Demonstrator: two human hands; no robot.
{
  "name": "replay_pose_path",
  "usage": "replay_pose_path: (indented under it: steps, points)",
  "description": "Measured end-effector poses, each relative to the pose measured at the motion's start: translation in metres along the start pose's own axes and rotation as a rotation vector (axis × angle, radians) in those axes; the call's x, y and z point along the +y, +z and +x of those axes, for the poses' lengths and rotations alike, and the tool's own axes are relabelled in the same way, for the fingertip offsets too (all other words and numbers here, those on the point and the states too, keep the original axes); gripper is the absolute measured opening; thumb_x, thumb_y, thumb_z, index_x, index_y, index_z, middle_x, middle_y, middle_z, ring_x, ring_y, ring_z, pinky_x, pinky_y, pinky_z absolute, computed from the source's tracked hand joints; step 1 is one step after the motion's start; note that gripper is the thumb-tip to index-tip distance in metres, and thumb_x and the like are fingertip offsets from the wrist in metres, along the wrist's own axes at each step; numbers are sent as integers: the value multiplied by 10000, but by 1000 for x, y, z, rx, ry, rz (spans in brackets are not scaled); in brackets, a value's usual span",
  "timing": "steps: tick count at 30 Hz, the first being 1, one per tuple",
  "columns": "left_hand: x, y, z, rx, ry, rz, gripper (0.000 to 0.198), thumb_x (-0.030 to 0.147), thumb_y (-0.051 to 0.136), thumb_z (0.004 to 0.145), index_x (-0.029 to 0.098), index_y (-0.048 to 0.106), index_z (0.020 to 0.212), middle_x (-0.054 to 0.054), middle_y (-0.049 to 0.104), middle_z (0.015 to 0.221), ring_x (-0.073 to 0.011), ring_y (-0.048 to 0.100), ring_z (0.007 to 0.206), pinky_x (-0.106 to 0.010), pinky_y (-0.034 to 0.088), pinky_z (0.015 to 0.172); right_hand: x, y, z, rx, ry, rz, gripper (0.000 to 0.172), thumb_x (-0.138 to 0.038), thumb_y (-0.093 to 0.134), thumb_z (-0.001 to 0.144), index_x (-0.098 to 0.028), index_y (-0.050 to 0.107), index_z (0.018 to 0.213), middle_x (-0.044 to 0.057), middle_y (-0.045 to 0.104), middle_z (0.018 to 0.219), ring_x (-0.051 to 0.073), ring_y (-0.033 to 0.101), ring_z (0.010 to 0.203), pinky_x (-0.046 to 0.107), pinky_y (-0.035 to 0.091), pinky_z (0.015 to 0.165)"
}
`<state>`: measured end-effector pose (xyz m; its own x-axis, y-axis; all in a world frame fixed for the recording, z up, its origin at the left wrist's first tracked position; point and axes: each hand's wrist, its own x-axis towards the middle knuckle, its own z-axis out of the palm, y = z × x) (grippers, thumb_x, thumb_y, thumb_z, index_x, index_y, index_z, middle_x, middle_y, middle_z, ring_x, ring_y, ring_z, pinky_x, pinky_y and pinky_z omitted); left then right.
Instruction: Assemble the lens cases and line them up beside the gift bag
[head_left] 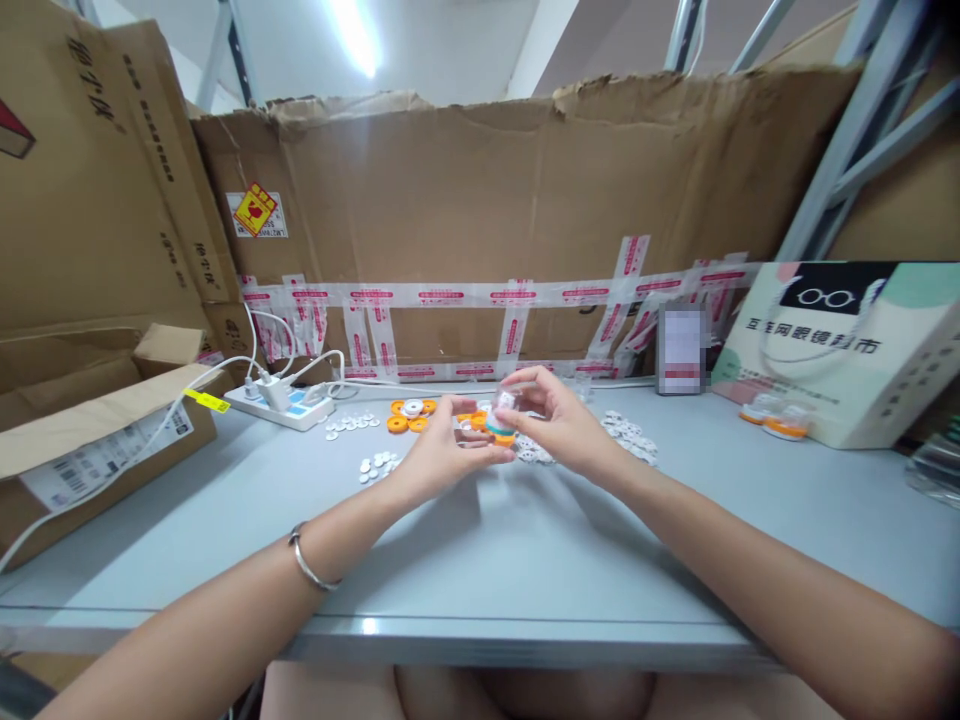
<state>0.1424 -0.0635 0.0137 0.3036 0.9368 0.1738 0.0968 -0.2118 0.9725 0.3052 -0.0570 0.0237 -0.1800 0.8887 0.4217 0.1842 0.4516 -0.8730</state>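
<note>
Over the middle of the table, my right hand [561, 420] pinches a small clear plastic piece with a teal base [498, 424]. My left hand [442, 452] is just left of it, thumb and fingers apart, and seems to hold nothing. Orange round parts [407, 424] lie behind my left hand, one group with a white ring on top; more orange shows between the hands, partly hidden. Small white discs [379, 466] are scattered left of my left hand. White openwork pieces [631, 437] lie in a pile behind my right hand and wrist.
A white power strip [283, 406] with plugs and cables stands at the back left, beside an open cardboard box [112, 450]. A large taped carton [465, 200] walls the back. To the right are a phone [681, 348], orange-and-white assembled pieces [784, 428] and a printed bag [832, 370].
</note>
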Motion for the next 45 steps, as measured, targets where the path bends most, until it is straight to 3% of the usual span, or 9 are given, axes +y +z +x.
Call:
replay_pose_path:
  steps: [3,7,10,12,16,21,28,36,45]
  points:
    - [1,-2,0,-13,35,24,575,293,742,610,173,384,1044,-116,535,1069,-220,551,1022,-398,444,869,14,-30,17,172,34,-26,405,-379,689,622,-216,480,929,15,607,840,171,594,825,364,453,788]
    - [4,0,-4,-66,98,84,452,303,695,663,174,428,1004,-117,473,1164,-204,559,980,-388,466,843,50,-99,25,375,131,-125,469,-422,703,565,-203,483,916,22,602,819,188,592,825,359,453,765]
    - [7,2,-7,-113,119,137,377,288,652,706,171,450,1002,-108,499,1123,-201,563,968,-381,471,829,78,-160,6,589,216,-444,378,-389,656,597,-211,466,871,38,578,821,196,571,810,353,438,740]
    - [9,3,-8,-140,116,157,348,276,627,730,169,449,1010,-101,526,1078,-199,565,968,-375,469,830,90,-194,-14,647,255,-533,330,-329,653,598,-218,456,838,45,555,810,210,547,808,377,402,774]
    - [12,5,-10,-157,107,171,304,263,607,746,168,457,994,-91,537,1057,-181,571,943,-361,476,819,97,-233,-43,733,326,-680,270,-279,626,613,-248,432,797,30,506,728,222,504,725,409,349,762]
    - [12,3,-11,-175,159,163,272,273,610,745,182,486,970,-73,556,1028,-177,570,933,-367,477,823,104,-239,-46,693,358,-731,287,-284,643,596,-265,407,758,24,495,698,226,505,688,387,350,735]
    - [9,2,-11,-211,173,203,248,272,608,742,179,502,946,-78,525,1074,-181,557,950,-370,465,842,116,-237,-42,656,378,-737,258,-282,607,613,-254,403,768,59,553,803,235,543,772,362,379,749]
    - [6,1,-9,-229,217,239,205,267,610,739,178,536,909,-71,549,1027,-173,564,924,-359,466,836,110,-237,-44,714,387,-745,248,-284,584,644,-252,407,815,107,568,895,250,549,845,365,376,779]
    - [4,1,-9,-244,220,275,192,263,596,753,179,542,917,-77,549,1055,-169,560,932,-362,462,846,112,-237,-43,698,363,-678,258,-248,625,614,-258,410,755,78,563,830,234,544,784,369,376,775]
